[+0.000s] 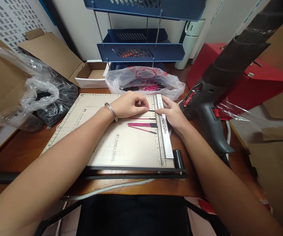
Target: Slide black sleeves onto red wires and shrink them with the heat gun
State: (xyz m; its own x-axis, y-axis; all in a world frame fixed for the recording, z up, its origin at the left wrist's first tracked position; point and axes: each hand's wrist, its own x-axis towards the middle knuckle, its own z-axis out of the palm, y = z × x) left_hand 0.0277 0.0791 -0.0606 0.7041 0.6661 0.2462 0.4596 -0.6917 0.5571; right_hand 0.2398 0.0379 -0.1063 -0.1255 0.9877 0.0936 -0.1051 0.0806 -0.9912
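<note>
A cream paper cutter board (121, 154) with printed grid lines lies on the desk. On it my left hand (131, 105), with a metal bangle at the wrist, pinches a thin wire with a black end (152, 110). At the board's right edge, my right hand (172, 114) has its thumb tip at that black end, by the white strip (165, 131) lettered "Paper Cutter". Its other fingers are partly hidden behind the strip. Below my hands lie several pink wires (141, 125) with black ends, side by side, with one apart and slanted (143, 130).
Behind the board sits a plastic bag (121, 77) holding more pink and black wires, under a blue rack (141, 52). A dark heat gun (207, 108) stands at right before a red box (250, 82). Bagged black pieces (60, 98) and an open carton (92, 73) are left.
</note>
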